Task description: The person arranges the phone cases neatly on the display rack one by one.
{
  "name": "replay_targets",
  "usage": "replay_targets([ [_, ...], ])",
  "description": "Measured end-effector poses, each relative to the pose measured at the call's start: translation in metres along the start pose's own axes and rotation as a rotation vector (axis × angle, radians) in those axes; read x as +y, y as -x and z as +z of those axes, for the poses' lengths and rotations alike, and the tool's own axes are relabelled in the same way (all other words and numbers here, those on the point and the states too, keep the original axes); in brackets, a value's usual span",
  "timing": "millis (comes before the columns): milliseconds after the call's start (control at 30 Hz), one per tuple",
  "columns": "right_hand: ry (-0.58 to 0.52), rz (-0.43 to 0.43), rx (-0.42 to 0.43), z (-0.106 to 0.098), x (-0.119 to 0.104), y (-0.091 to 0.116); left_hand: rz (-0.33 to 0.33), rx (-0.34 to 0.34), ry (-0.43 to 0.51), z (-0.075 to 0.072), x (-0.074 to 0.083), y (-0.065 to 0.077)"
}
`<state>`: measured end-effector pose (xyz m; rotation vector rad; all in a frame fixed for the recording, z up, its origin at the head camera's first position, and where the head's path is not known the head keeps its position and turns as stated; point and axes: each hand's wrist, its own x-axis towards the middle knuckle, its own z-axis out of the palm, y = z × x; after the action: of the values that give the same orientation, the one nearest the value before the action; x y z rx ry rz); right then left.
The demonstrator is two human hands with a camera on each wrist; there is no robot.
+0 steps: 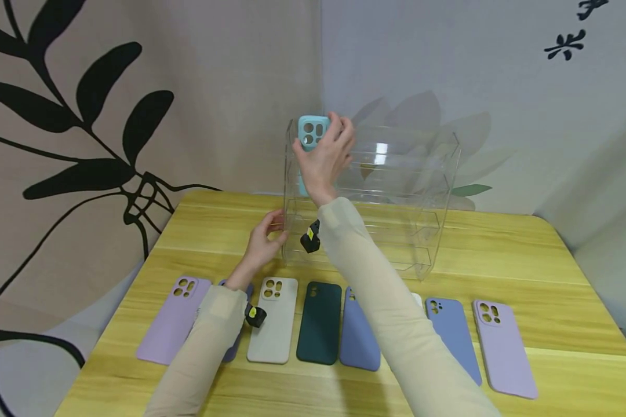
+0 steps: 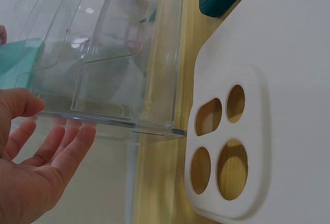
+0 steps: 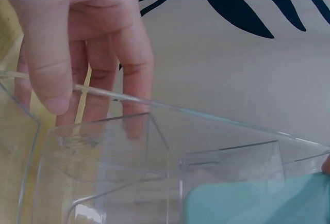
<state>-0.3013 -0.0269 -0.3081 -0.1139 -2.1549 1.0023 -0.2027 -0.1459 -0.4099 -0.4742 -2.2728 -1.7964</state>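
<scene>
My right hand holds a turquoise phone case by its upper part, thumb on one side and fingers on the other. The case stands upright at the upper left of a clear acrylic display rack; its lower part shows through the clear plastic. In the right wrist view the case lies behind a clear tier wall. My left hand pinches the rack's left side panel, with the thumb on the inner face and the fingers outside.
Phone cases lie in a row along the wooden table: lilac, white, dark green, blue, another blue and lilac. My sleeves partly cover some. A wall stands behind the rack.
</scene>
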Motion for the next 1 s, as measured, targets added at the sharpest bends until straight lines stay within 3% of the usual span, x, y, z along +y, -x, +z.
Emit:
replay_targets([
  [400,-0.024,-0.059,-0.009,-0.006,0.004,0.002,-0.041,-0.005,0.018,0.001,0.0,-0.001],
  [633,-0.17,-0.208,0.018,-0.025,0.009,0.002,-0.076,-0.002,0.012,0.001,0.001,0.0],
  [1000,-0.314,-0.279,-0.027,-0.056,0.026,0.018,-0.08,0.003,0.016,0.001,0.0,0.001],
])
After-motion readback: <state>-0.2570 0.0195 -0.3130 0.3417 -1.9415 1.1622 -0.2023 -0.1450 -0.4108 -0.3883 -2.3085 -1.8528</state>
